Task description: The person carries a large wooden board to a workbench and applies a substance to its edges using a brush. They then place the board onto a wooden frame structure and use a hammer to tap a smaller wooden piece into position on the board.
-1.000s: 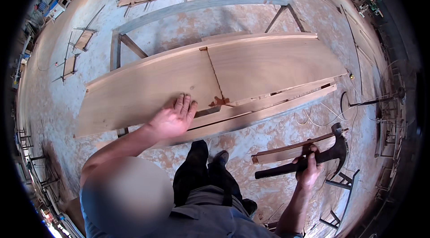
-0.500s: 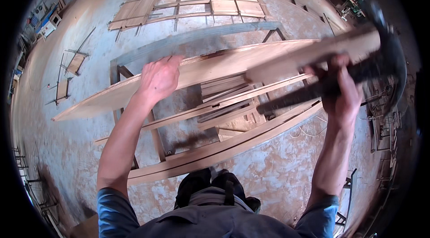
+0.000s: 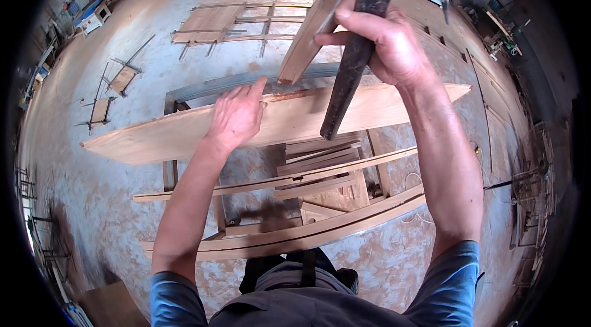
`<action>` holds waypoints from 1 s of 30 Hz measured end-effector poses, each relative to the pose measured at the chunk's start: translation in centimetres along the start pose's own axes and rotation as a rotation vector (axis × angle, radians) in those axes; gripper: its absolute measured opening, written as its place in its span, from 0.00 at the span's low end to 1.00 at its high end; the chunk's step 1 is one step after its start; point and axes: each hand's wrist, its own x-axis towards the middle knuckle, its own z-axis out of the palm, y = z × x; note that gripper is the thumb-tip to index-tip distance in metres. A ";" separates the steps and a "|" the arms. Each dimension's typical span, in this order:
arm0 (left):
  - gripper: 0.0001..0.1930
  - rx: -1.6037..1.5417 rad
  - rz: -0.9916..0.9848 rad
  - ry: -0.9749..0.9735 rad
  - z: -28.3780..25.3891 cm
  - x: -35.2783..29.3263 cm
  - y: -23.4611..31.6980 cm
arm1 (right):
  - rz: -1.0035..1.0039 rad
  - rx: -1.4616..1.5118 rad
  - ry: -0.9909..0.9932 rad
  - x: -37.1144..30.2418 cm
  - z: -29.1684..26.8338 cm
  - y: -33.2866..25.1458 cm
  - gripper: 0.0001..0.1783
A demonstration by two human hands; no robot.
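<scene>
My left hand [image 3: 237, 119] is closed over the upper edge of a long pale wooden panel [image 3: 320, 121] that stands on its edge, leaning. Just right of those fingers, the panel's edge has a rough, darker stretch. Raised beyond the panel, my right hand [image 3: 399, 50] grips a claw hammer [image 3: 352, 77] with a dark handle, its head up and partly cut off by the top of the picture. The same hand also holds a flat wooden strip [image 3: 308, 40] beside the hammer. The strip's lower end is close above the panel edge; whether they touch I cannot tell.
Below the panel, a grooved wooden rail [image 3: 308, 228] and a thinner slotted rail [image 3: 265, 185] lie across a frame. A stack of wood pieces [image 3: 323, 161] sits underneath. A blue-grey beam [image 3: 215, 85] runs behind the panel. Farther off, a panelled wooden frame [image 3: 212, 22] lies on the floor.
My right hand has swung from the right side up and left, bringing the hammer and strip over the panel's far side. My left hand stays on the panel edge.
</scene>
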 end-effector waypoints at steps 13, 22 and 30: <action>0.24 0.023 -0.040 -0.013 0.6 0.6 0.6 | 0.008 -0.277 -0.148 1.5 -1.3 2.0 0.17; 0.24 0.031 -0.034 -0.014 0.7 0.7 0.1 | 0.046 -0.291 -0.110 1.4 0.0 2.0 0.15; 0.24 0.039 -0.032 -0.009 0.4 0.6 0.2 | 0.048 -0.379 -0.115 1.2 0.4 1.7 0.13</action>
